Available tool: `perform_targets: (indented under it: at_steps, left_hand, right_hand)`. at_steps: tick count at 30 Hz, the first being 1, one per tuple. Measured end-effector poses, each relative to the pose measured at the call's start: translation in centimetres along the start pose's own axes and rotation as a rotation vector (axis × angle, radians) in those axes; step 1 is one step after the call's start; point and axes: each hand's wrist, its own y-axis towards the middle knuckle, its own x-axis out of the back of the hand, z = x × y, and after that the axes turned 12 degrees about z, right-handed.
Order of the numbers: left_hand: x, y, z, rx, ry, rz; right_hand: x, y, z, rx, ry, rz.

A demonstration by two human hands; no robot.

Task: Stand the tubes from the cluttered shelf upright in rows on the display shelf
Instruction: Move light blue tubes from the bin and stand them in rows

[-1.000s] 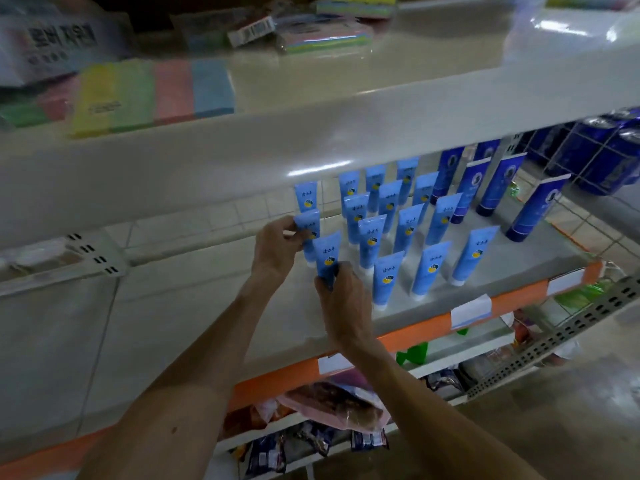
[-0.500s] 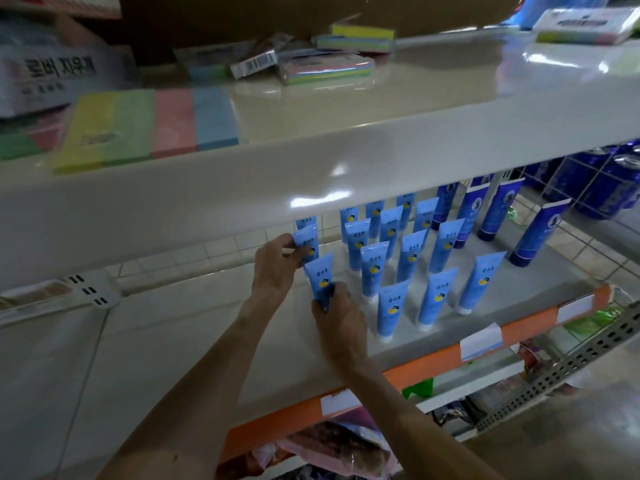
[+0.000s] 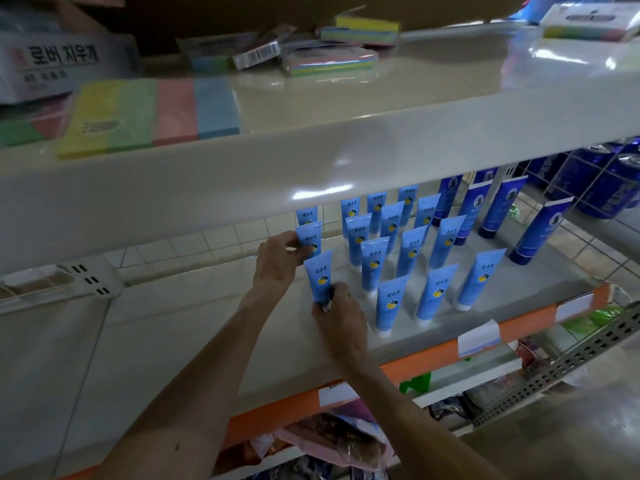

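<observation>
Fingers [image 3: 330,294] hiding tube [image 3: 320,276] cap

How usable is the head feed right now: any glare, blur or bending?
Head view: dim overall; glare streaks on the upper shelf edge; wide-angle bending curves that edge; the light blue tubes are readable but soft, and both hands, left hand and right hand, are slightly blurred.

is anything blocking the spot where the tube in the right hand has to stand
Nothing visible does. The right hand grips the light blue tube at its cap end, low over the display shelf. The shelf to its left and front is bare. The nearest standing tube is to its right, apart. The left hand holds another tube behind it.
</observation>
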Motion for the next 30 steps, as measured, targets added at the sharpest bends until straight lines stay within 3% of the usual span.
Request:
perform_targets:
  at_steps: [30]
  left_hand:
    - [0.2, -0.8, -0.1, -0.002, 0.184, 0.017]
  right_hand:
    - [-0.4, 0.0, -0.4, 0.026, 0.070, 0.020]
